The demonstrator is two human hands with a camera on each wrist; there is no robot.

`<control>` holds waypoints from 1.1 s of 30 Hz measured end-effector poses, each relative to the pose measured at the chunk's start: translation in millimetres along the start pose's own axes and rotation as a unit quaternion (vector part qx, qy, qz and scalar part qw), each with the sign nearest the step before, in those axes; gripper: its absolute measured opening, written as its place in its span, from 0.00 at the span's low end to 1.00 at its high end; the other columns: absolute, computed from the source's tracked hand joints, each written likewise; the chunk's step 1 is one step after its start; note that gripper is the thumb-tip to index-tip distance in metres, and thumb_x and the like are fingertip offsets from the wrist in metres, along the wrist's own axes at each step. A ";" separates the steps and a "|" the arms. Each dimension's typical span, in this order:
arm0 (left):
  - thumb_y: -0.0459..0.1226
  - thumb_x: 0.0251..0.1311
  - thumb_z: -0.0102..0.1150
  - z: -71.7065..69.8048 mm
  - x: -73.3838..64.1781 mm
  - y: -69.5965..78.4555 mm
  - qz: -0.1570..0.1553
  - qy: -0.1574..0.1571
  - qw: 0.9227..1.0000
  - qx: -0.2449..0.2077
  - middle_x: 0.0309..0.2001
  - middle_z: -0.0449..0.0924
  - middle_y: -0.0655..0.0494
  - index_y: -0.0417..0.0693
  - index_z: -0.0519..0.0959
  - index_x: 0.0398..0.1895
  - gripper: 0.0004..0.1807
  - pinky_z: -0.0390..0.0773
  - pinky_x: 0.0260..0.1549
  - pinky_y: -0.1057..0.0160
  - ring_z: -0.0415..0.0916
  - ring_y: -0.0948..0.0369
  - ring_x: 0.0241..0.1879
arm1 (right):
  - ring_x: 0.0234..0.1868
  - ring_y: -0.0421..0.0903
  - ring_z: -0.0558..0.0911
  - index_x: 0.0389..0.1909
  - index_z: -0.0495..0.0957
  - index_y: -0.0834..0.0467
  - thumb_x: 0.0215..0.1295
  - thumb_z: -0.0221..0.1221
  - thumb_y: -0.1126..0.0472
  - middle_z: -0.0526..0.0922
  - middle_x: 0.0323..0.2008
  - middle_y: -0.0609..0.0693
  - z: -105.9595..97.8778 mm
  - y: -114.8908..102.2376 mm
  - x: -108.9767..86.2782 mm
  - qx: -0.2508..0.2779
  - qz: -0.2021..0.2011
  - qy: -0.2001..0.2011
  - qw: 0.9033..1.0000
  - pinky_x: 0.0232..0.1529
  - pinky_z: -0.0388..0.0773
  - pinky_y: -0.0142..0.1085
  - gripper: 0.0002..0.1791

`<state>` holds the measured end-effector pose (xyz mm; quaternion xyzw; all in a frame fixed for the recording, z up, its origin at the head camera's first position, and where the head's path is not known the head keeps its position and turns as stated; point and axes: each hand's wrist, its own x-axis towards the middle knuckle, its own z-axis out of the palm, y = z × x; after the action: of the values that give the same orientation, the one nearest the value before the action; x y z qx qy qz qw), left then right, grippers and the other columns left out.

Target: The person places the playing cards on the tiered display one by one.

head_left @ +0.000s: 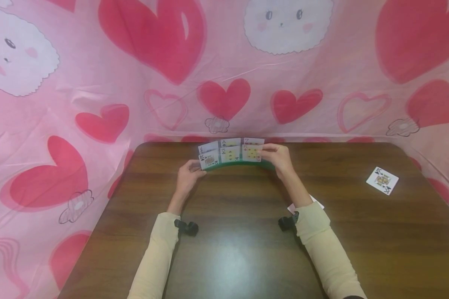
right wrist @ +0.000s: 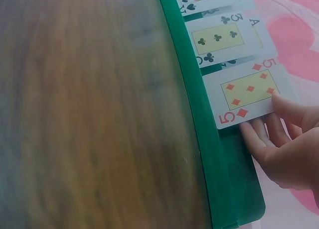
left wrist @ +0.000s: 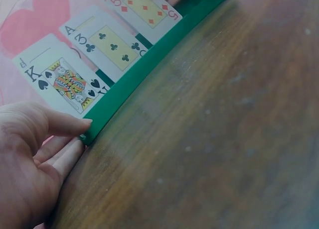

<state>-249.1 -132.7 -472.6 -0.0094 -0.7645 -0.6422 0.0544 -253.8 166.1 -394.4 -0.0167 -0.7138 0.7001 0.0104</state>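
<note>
A curved green card holder [head_left: 243, 163] stands near the table's far edge with playing cards upright in two rows. In front are the king of spades [left wrist: 70, 84], three of clubs [left wrist: 113, 47] and five of diamonds [right wrist: 244, 94]. Behind them show the tops of a jack [head_left: 208, 146], an ace [head_left: 230, 142] and a seven [head_left: 253, 141]. My left hand [head_left: 187, 177] grips the holder's left end between thumb and fingers, beside the king. With thumb in front and fingers behind, my right hand [right wrist: 294, 144] pinches the five of diamonds by its right edge, its lower edge at the holder.
Face up on the table's right side lies a loose black king [head_left: 383, 180]. Another card [head_left: 317, 202] lies partly hidden under my right forearm. A pink cloth [head_left: 321, 74] with hearts hangs behind the brown wooden table [head_left: 232, 232] and along its sides.
</note>
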 end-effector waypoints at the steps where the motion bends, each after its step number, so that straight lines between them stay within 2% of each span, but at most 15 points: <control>1: 0.27 0.48 0.64 0.0 -0.1 0.1 0.000 -0.001 1.000 0.000 0.46 0.78 0.46 0.41 0.76 0.43 0.16 0.74 0.46 0.58 0.75 0.54 0.48 | 0.37 0.45 0.81 0.43 0.76 0.74 0.54 0.63 0.69 0.79 0.43 0.66 -0.2 1.2 0.7 0.002 -0.001 0.001 1.000 0.41 0.77 0.35 0.16; 10: 0.27 0.50 0.63 -0.2 -0.4 0.7 0.002 -0.003 1.000 -0.001 0.46 0.78 0.46 0.41 0.76 0.44 0.16 0.73 0.47 0.56 0.75 0.54 0.48 | 0.41 0.50 0.80 0.42 0.79 0.68 0.52 0.66 0.63 0.81 0.41 0.58 -2.0 21.7 12.5 -0.016 -0.003 0.008 1.000 0.42 0.77 0.35 0.17; 19: 0.28 0.50 0.64 0.0 -0.2 0.7 -0.001 -0.001 1.000 0.010 0.46 0.78 0.48 0.43 0.77 0.43 0.15 0.73 0.47 0.57 0.75 0.56 0.48 | 0.35 0.50 0.83 0.43 0.76 0.75 0.53 0.64 0.70 0.81 0.37 0.64 0.5 16.0 9.4 0.014 0.022 0.013 1.000 0.42 0.77 0.41 0.17; 24: 0.28 0.51 0.64 -0.6 0.3 -1.4 0.002 -0.004 1.000 0.012 0.46 0.78 0.48 0.43 0.77 0.43 0.15 0.73 0.47 0.56 0.75 0.55 0.48 | 0.31 0.45 0.83 0.41 0.76 0.75 0.52 0.65 0.69 0.82 0.35 0.62 1.1 24.6 13.4 0.008 0.010 0.030 0.999 0.37 0.78 0.36 0.17; 33: 0.29 0.50 0.64 -1.2 0.7 -2.1 0.003 -0.004 1.000 0.010 0.46 0.79 0.48 0.42 0.77 0.43 0.15 0.73 0.47 0.56 0.75 0.55 0.48 | 0.31 0.47 0.83 0.37 0.77 0.75 0.50 0.66 0.69 0.81 0.33 0.65 2.5 24.2 13.4 -0.022 -0.012 0.048 0.999 0.34 0.79 0.37 0.15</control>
<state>-249.9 -134.3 -474.4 -0.0136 -0.7708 -0.6347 0.0536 -267.0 164.7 -418.7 -0.0418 -0.7278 0.6824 0.0530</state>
